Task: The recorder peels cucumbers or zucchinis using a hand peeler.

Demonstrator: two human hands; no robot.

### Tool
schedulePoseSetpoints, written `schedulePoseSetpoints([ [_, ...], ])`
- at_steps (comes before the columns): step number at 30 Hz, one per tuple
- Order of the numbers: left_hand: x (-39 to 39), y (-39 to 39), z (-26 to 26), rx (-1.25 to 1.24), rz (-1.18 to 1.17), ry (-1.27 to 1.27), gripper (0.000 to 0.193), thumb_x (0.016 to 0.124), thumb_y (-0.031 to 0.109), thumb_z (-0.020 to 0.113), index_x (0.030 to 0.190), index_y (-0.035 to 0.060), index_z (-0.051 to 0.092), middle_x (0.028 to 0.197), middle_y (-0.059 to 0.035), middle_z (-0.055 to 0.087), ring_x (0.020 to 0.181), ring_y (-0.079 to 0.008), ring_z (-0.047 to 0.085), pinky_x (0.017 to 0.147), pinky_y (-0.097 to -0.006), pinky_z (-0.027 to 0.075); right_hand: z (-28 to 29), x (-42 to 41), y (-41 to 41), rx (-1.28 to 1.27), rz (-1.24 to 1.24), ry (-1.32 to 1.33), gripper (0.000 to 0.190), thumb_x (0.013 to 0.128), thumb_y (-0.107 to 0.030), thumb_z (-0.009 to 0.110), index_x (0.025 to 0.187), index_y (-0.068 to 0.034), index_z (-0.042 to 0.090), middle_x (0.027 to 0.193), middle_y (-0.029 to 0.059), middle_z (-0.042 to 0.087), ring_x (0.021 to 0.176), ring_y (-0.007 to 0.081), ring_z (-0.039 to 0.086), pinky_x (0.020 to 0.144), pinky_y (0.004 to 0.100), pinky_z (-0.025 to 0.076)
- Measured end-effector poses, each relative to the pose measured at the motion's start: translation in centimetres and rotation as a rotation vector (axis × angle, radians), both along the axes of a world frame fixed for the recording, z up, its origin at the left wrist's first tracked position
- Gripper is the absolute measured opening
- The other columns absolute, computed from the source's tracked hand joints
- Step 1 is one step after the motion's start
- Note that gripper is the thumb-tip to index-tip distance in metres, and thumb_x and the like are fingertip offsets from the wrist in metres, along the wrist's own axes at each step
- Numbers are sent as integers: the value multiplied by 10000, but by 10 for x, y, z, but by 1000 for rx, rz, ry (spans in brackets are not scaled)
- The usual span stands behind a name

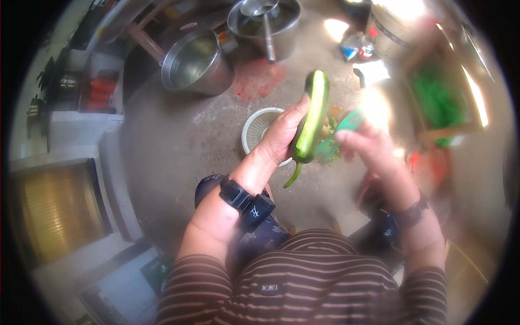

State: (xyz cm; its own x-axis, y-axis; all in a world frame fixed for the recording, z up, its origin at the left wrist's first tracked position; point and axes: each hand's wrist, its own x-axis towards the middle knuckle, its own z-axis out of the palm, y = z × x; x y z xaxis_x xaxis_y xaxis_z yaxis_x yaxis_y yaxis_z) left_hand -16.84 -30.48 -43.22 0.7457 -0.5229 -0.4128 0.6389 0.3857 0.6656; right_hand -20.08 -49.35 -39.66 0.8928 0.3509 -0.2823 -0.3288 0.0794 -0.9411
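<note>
In my left hand (286, 130) is a long dark-green vegetable (312, 115), a luffa or a similar gourd, with a curved stem at its lower end. A pale strip without skin runs down its upper face. My right hand (363, 140) grips a green peeler (339, 132), which is blurred; its blade cannot be made out. The peeler is just right of the vegetable, and whether they touch is unclear. Under my left hand a round, pale slatted basket (252, 132) stands on the floor, partly covered. Scraps of peel (332, 124) lie beyond the peeler.
A metal bucket (197, 65) stands at the upper left. Beside it, a ladle (268, 36) rests across a metal pot (292, 24). A plastic bottle (367, 44) stands near a white bucket (392, 30). Something green fills a crate (438, 101) at right.
</note>
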Motion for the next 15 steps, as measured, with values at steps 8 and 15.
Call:
schedulePoseSetpoints([
  [8, 3, -14, 15, -69, -76, 24, 582, 903, 533, 357, 1009, -8, 543, 836, -109, 598, 651, -187, 593, 608, -297, 503, -14, 11, 13, 54, 105, 18, 143, 823, -210, 654, 833, -73, 615, 652, -16, 599, 545, 40, 544, 474, 177, 440],
  [15, -9, -17, 15, 109, -111, -86, 504, 919, 482, 376, 1010, 18, 548, 777, -97, 591, 621, -179, 590, 550, -269, 496, -19, 42, -26, -19, -158, -14, 173, 813, -252, 662, 847, -88, 619, 619, -23, 589, 534, 46, 540, 493, 174, 424],
])
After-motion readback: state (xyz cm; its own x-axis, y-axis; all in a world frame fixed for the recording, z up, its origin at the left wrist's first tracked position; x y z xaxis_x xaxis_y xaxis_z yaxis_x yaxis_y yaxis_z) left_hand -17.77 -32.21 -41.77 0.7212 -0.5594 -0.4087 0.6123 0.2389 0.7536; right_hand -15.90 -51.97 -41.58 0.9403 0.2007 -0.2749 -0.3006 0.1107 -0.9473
